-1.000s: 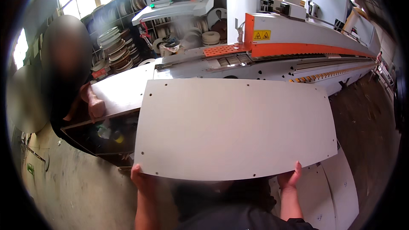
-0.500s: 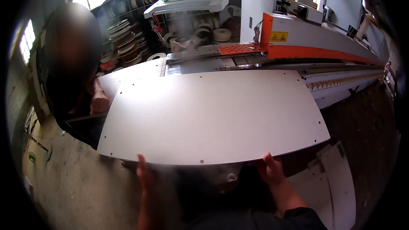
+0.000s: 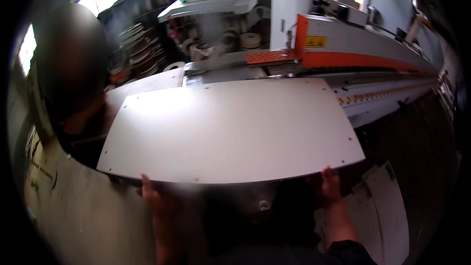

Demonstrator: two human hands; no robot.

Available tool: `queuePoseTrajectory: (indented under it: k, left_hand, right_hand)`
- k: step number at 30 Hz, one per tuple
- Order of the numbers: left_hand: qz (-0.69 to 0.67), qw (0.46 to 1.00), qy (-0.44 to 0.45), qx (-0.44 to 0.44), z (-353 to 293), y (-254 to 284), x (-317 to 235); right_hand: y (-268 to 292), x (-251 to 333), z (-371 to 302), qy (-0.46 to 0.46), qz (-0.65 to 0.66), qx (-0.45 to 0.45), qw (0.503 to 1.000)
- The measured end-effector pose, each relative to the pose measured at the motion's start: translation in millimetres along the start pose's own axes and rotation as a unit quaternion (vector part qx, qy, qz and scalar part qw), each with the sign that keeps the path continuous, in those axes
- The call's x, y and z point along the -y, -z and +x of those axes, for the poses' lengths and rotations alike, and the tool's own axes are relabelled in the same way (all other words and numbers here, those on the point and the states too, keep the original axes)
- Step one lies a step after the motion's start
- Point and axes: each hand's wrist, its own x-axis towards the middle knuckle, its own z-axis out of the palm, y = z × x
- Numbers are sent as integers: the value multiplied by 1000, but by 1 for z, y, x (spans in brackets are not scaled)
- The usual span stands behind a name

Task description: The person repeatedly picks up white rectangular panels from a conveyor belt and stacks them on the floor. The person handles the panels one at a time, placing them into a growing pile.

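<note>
A large white rectangular panel (image 3: 230, 132) with small dark holes near its edges lies flat before me. My left hand (image 3: 151, 195) grips its near edge toward the left corner, thumb up at the rim and the other fingers hidden below. Farther right, my right hand (image 3: 330, 184) holds the same edge in a like way, thumb at the rim. Both hands are closed on the board, slightly blurred. Beyond the panel's far edge runs the bed of a long grey machine with an orange guard (image 3: 363, 60).
A person (image 3: 73, 93) in dark clothes stands at the left, beside the panel. A control console (image 3: 211, 5) with a lit screen is at the back. Stacked edging rolls (image 3: 137, 44) stand behind. White boards (image 3: 387, 206) lie low at my right.
The panel has shifted left in the view, along with the background. My right hand has moved outward along the near edge. The other person's hand no longer shows plainly.
</note>
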Motion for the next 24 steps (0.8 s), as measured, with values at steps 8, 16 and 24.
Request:
queuePoseTrajectory:
  k: [8, 16, 24]
  left_hand:
    - [-86, 996, 31, -12, 42, -22, -19]
    - [58, 998, 3, -17, 93, 29, 22]
    - [43, 990, 66, -117, 82, -36, 11]
  right_hand:
    - [-55, 1, 48, -89, 7, 87, 992]
    - [-99, -4, 104, -103, -8, 24, 994]
    - [-78, -29, 136, -86, -42, -84, 992]
